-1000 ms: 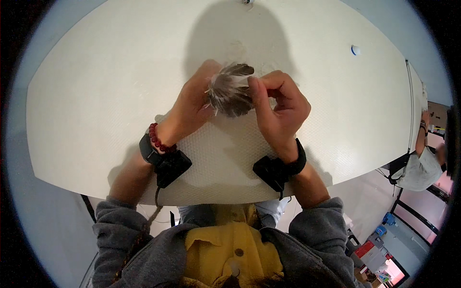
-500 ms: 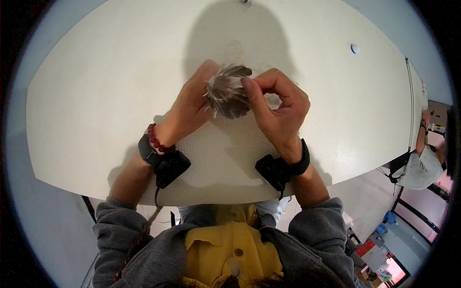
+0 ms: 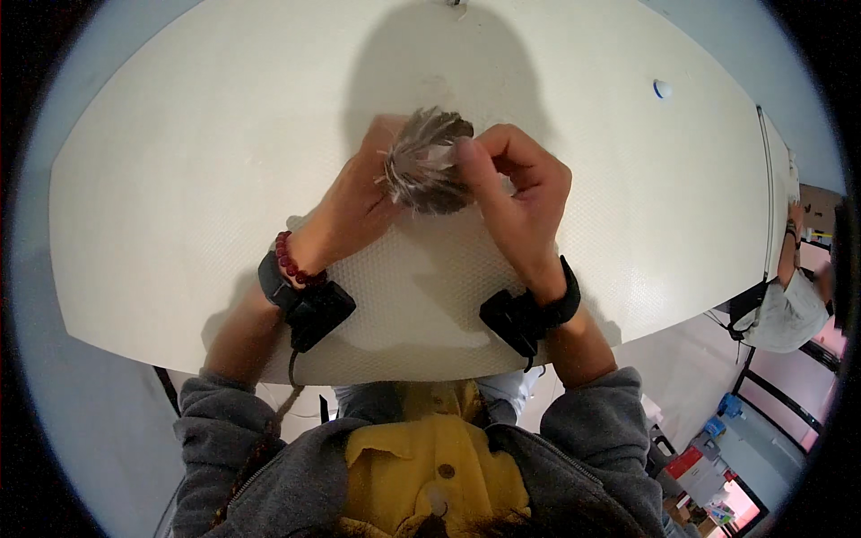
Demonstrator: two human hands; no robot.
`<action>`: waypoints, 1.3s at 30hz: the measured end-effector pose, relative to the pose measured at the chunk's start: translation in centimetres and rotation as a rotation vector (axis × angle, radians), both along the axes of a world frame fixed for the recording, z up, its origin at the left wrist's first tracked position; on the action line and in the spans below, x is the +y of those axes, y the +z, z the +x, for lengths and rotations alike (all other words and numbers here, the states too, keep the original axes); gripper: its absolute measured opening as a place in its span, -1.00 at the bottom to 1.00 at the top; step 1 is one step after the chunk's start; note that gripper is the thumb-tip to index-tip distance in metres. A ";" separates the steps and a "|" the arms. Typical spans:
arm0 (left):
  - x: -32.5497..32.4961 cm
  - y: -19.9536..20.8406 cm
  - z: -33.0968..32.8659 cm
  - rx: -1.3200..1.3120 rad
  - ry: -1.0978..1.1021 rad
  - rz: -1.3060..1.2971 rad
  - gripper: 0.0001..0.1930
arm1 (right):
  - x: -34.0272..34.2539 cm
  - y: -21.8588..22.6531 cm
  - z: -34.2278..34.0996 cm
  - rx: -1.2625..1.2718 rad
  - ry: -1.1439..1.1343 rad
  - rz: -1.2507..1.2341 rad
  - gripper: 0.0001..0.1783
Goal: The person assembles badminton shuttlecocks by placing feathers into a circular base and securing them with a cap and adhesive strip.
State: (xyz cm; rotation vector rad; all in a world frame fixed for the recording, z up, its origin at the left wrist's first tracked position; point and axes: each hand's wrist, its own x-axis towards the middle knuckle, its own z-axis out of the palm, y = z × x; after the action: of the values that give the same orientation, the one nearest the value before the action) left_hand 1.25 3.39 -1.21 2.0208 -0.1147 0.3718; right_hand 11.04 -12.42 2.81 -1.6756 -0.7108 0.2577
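Observation:
A round bunch of grey-brown feathers point(image 3: 420, 184), with pale quills or fringes fanning out from a lighter middle, is held over the white table point(image 3: 179, 224). My left hand point(image 3: 363, 184) is closed around its left side, and most of those fingers are hidden behind the feathers. From the right, my right hand point(image 3: 525, 175) pinches the feathers' upper right edge between thumb and forefinger. Something pale shows beside the thumb tip, too small to name. Each wrist wears a black strap with a dark box, and a red bead bracelet point(image 3: 287, 258) circles the left one.
A small white rounded piece with a blue band point(image 3: 662, 89) lies on the table at the far right. A small dark object point(image 3: 456, 3) sits at the far edge. Beyond the right edge another person's arm point(image 3: 789, 247) and light-coloured clothing point(image 3: 776, 318) show.
The feather bunch has turned and tipped a little in my left hand. My right hand has shifted slightly left and still pinches at the feathers' edge.

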 end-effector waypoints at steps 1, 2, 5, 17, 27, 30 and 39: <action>0.0 0.3 -0.2 -0.021 0.029 0.123 -0.61 | -0.1 0.0 0.1 -0.002 -0.001 -0.001 -0.82; 0.0 0.2 -0.2 -0.022 0.028 0.123 -0.61 | -0.2 0.0 0.2 0.090 -0.008 0.109 -0.85; -0.1 0.2 -0.3 -0.052 -0.014 0.140 -0.55 | -0.4 0.7 0.5 0.269 0.014 0.283 -0.85; 0.1 -1.0 -0.2 0.055 -0.039 -0.156 -0.60 | -0.4 -0.4 0.5 0.038 0.137 0.181 -0.90; -0.4 0.5 0.1 0.073 0.150 -0.357 -0.64 | -0.6 0.8 1.3 -0.198 -0.028 0.206 -0.93; -0.6 0.0 -0.5 0.011 0.209 -0.233 -0.70 | -0.7 0.4 1.6 -0.363 -0.071 0.110 -0.84; -0.9 0.9 -0.1 0.100 0.261 -0.235 -0.74 | -2.9 1.6 4.7 -0.444 0.222 -0.197 -0.41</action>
State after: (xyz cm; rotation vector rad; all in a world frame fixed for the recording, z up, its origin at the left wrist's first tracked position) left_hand 1.11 2.51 -0.30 1.8196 0.2463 0.4264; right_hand 15.79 -15.28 4.45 -1.8645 -1.2406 0.1125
